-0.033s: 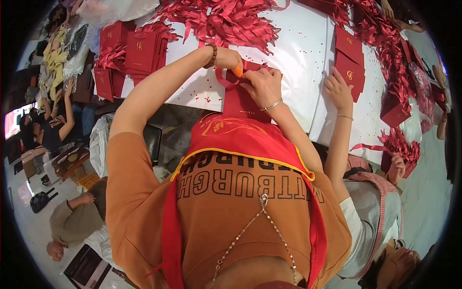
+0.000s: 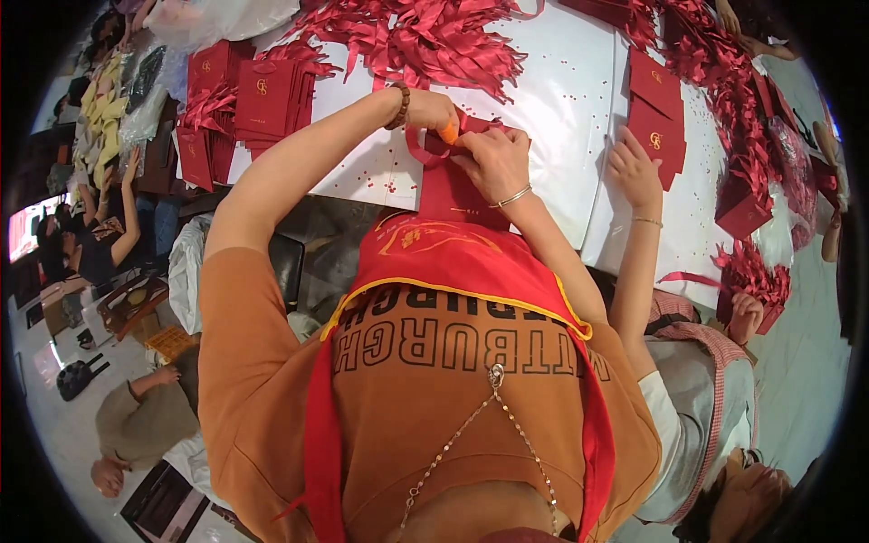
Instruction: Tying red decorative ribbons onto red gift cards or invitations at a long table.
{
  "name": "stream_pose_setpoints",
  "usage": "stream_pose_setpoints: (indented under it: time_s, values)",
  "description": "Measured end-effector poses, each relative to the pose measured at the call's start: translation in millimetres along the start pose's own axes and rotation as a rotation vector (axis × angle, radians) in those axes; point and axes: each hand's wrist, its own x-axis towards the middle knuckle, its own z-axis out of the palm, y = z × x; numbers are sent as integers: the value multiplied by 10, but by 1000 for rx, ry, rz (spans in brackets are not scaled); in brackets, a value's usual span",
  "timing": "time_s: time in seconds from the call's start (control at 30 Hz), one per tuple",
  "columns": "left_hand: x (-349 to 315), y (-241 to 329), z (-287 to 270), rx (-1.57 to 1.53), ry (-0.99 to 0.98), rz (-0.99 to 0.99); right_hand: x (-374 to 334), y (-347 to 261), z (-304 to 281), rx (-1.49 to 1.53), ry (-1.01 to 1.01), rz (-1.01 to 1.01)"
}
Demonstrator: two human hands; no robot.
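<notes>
A red paper gift bag [image 2: 453, 192] lies at the table's near edge, against my red apron. A loop of red ribbon [image 2: 416, 147] hangs out at the left of its top edge. My left hand [image 2: 429, 111], with a beaded bracelet and an orange cover on one fingertip, is curled closed over that edge. Thumb and fingers of my right hand [image 2: 498, 163], which wears a metal bangle, pinch there too, meeting the orange fingertip. The ribbon seems to be between both hands, though the exact grip is hidden by the fingers.
Stacked red bags [image 2: 272, 100] stand at the left, and a heap of red ribbons [image 2: 407, 41] lies beyond my hands. Tiny red discs dot the white table [image 2: 561, 136]. On the right, a co-worker's hand [image 2: 636, 172] touches red bags [image 2: 654, 113].
</notes>
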Motion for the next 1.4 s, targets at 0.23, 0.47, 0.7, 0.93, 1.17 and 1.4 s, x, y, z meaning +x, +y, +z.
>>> stream_pose_setpoints:
  time_s: [0.23, 0.47, 0.7, 0.93, 1.17, 1.4]
  values:
    - [301, -44, 265, 152, 478, -11, 22, 22, -46, 15, -128, 171]
    - [317, -357, 202, -194, 1214, 33, -6, 208, 55, 90, -172, 252]
    - [216, -920, -71, -88, 1351, -455, 58, 217, 88, 151, -254, 278]
    - [104, -1105, 47, -309, 1355, -105, -2, 261, 143, 139, -174, 275]
    - [-417, -832, 236, -1312, 1107, 434, 172, 257, 124, 173, -282, 369]
    - [-551, -932, 312, -1040, 1087, 154, 238, 168, 394, 76, -238, 181]
